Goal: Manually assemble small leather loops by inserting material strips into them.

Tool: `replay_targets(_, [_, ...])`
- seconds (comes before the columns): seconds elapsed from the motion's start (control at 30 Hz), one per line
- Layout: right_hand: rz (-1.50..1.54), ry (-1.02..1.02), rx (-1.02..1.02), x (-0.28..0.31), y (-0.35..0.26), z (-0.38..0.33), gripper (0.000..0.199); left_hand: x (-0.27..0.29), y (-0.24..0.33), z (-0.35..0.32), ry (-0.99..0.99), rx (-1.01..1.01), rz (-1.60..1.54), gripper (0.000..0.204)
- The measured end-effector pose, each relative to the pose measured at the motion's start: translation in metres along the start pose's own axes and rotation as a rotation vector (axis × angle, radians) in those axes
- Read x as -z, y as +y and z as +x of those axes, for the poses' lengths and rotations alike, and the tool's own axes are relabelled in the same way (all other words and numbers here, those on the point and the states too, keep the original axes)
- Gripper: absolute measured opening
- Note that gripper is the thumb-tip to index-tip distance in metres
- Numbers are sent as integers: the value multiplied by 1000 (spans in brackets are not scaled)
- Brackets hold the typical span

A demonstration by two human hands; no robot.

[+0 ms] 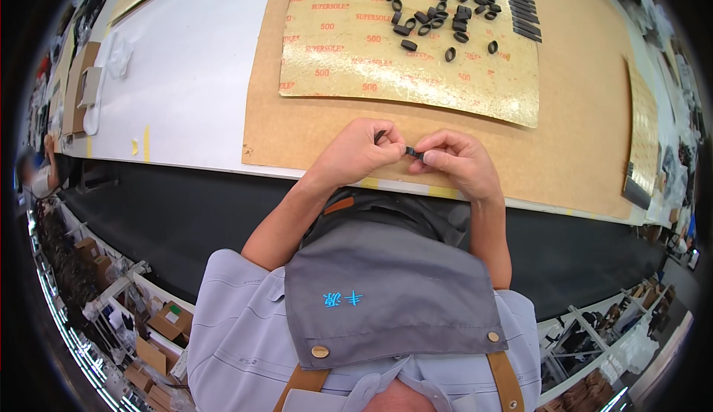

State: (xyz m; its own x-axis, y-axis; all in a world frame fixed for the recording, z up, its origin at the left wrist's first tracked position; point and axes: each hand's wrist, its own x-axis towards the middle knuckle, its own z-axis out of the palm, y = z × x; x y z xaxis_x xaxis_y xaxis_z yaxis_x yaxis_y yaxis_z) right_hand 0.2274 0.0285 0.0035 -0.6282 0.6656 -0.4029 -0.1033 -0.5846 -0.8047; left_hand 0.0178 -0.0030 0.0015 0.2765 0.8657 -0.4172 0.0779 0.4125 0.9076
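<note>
Both hands meet near the table's front edge, fingers pinched on a small black strip [411, 152]. My left hand [362, 152] grips one end, and a bit of black also shows above its thumb at the curled fingers. On the other end, my right hand [462, 164] pinches with thumb and forefinger. Beyond the hands, several small black loops [450, 54] are scattered over a shiny golden sheet [334, 70] with red print. Along that sheet's right edge lies a row of flat black strips [523, 5], side by side.
Under the sheet is a brown board [261, 133] on a white table [193, 78]. A cardboard box [78, 89] and clear plastic stand at the left. More golden sheet [643, 130] with dark strips [637, 192] lies at the right. Another person [41, 174] is at the far left.
</note>
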Motion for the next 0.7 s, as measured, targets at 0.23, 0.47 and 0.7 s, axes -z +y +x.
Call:
replay_targets(0.23, [-61,68,-6,-8,0,4,7,0,1,3,-4,24,67,14])
replay_targets(0.47, [-42,101,35,-10,5,7,9,0,3,3,-11,61,38,15])
replay_targets(0.7, [-54,110,28,-10,6,8,10,0,3,4,-8,59,45,15])
